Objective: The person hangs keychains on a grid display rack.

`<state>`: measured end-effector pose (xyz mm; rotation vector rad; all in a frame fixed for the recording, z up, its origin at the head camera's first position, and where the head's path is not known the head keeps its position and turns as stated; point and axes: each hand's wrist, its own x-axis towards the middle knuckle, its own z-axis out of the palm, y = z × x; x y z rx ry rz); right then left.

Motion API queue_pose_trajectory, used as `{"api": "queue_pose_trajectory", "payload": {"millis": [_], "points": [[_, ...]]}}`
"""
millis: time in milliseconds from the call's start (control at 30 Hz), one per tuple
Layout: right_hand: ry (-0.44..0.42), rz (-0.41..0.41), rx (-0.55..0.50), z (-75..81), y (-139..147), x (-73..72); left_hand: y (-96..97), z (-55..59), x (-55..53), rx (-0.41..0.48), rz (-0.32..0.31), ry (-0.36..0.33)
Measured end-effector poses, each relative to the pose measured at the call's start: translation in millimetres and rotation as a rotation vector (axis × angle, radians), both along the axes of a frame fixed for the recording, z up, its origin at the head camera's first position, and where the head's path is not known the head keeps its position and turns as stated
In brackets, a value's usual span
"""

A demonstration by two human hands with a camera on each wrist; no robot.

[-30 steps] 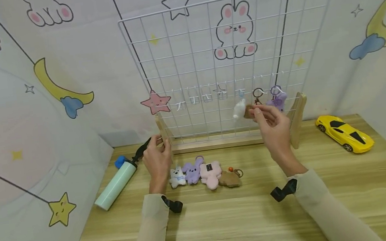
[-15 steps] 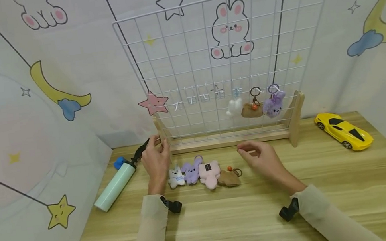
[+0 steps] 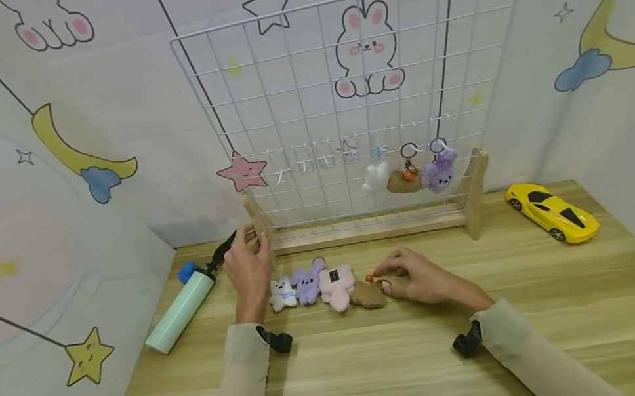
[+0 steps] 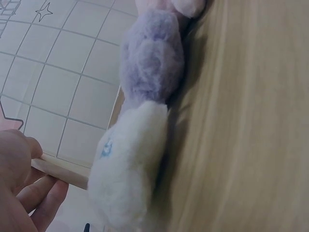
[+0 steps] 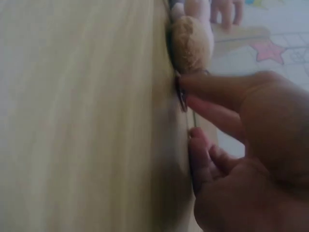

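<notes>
In the head view my left hand point(image 3: 248, 266) grips the left wooden upright point(image 4: 63, 171) of the stand, thumb and fingers on either side of it. My right hand point(image 3: 422, 277) is low over the table, thumb and forefinger at the metal ring point(image 5: 182, 99) of a brown plush keychain point(image 3: 368, 294) with an orange bead point(image 3: 369, 278). Whether they pinch the ring is unclear. Left of it lie a pink plush keychain point(image 3: 337, 288), a purple one point(image 3: 307, 285) and a white one point(image 3: 282, 293) in a row.
A white wire grid point(image 3: 305, 94) stands behind, with several hooks. White point(image 3: 376, 177), brown point(image 3: 403, 182) and purple point(image 3: 439, 173) plush keychains hang at its right. A mint-green hand pump point(image 3: 181, 312) lies left; a yellow toy car point(image 3: 552, 212) stands right.
My right hand has left the hanging brown keychain, coming down and left to the brown keychain on the table. The left hand keeps its grip on the upright. The view has shifted slightly.
</notes>
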<state>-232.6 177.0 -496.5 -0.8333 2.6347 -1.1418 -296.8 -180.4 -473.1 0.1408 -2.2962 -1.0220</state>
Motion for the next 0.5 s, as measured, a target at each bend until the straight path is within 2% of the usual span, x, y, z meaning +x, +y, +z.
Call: {"api": "queue_pose_trajectory", "payload": {"millis": [133,267,500], "points": [[-0.004,0.05,0.026,2.4,2.3,1.1,-0.1,1.2,1.2,-0.008,-0.001,-0.006],[-0.034,0.037,0.029,2.8,2.8,1.5,-0.4,1.3,1.3,-0.008,-0.003,0.0],[-0.038,0.021,-0.058,-1.4,5.7,-2.8,-0.7,-0.1,0.2,-0.011,0.002,0.008]]}}
